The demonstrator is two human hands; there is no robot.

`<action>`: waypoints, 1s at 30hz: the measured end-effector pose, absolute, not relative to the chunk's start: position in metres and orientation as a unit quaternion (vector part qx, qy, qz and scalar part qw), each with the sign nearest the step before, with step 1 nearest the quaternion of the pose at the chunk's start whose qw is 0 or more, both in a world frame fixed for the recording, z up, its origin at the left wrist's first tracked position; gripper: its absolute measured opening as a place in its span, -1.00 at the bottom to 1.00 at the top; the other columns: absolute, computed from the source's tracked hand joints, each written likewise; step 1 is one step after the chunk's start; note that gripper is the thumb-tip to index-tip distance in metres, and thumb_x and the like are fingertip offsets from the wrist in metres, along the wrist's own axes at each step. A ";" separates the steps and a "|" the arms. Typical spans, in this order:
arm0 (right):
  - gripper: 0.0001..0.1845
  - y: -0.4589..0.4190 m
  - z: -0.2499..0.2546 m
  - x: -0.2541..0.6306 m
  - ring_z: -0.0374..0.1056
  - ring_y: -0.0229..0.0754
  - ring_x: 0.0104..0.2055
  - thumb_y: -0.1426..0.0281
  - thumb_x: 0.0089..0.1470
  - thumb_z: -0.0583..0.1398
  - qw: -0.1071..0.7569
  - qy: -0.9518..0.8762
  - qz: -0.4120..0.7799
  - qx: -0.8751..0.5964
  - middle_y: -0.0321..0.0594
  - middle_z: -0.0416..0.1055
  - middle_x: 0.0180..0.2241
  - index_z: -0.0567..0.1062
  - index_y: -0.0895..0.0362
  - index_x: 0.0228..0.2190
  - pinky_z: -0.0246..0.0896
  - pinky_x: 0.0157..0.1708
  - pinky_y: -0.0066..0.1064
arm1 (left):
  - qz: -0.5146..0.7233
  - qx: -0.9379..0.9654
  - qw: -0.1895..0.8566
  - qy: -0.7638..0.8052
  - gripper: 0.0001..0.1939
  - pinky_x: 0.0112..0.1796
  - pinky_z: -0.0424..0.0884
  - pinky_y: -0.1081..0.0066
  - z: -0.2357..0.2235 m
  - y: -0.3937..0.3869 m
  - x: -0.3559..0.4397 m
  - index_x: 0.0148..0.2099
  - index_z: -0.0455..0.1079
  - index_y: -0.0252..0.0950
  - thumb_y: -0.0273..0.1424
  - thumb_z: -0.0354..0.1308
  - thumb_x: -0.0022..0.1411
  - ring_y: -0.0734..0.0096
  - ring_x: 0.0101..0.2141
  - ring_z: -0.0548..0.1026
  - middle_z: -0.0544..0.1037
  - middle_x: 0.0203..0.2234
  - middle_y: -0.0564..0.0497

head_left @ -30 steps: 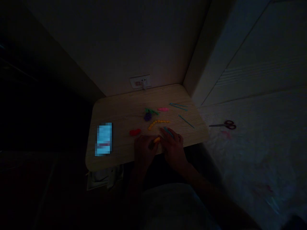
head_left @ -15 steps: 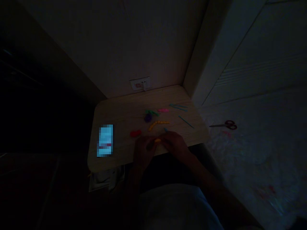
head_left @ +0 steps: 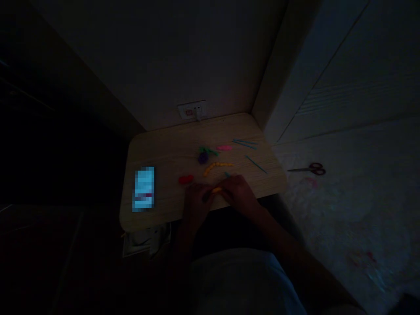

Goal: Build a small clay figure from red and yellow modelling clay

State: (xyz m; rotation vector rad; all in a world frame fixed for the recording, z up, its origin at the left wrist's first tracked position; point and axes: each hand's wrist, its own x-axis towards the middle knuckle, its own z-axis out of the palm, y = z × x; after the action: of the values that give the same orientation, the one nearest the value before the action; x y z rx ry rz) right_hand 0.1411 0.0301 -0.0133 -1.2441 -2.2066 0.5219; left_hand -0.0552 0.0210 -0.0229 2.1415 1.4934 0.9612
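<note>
At the table's near edge, my left hand (head_left: 197,200) and my right hand (head_left: 240,192) pinch a small orange piece of modelling clay (head_left: 216,190) between them. Just beyond lies a curved, bumpy orange clay strip (head_left: 218,165). A red clay lump (head_left: 186,179) sits left of it, past my left hand. Farther back are a dark purple ball (head_left: 203,158), a green clay piece (head_left: 208,151) and a pink clay roll (head_left: 225,148). A blue tip (head_left: 227,175) shows beside my right hand; the rest is hidden. Dim light blurs the fingers.
On the wooden table (head_left: 157,148), a lit phone (head_left: 143,189) lies at the left and thin blue sticks (head_left: 256,164) at the right. Red-handled scissors (head_left: 308,169) rest on a pale sheet beyond the right edge. A plugged-in wall socket (head_left: 193,111) is behind.
The orange clay piece between my hands looks slightly longer and more tilted. Both hands stay close together on it. The view has shifted slightly.
</note>
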 end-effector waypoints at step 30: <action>-0.55 0.017 0.013 0.129 0.51 -0.16 -0.47 0.07 -0.09 0.48 0.482 -0.378 0.663 -0.431 -0.29 0.62 -0.44 0.61 0.07 -0.23 0.42 -0.25 -0.25 | 0.554 0.517 0.437 0.485 -0.67 -0.14 0.58 0.31 -0.009 0.009 -0.039 -0.05 0.59 -0.21 -0.18 0.40 0.19 0.27 -0.20 0.64 0.67 -0.15 -0.08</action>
State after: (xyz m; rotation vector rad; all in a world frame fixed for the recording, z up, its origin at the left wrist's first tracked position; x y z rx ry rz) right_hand 0.1287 0.0173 0.0126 -1.0502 -0.9215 1.6164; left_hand -0.0393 0.0095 -0.0094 1.2865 1.2052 1.3782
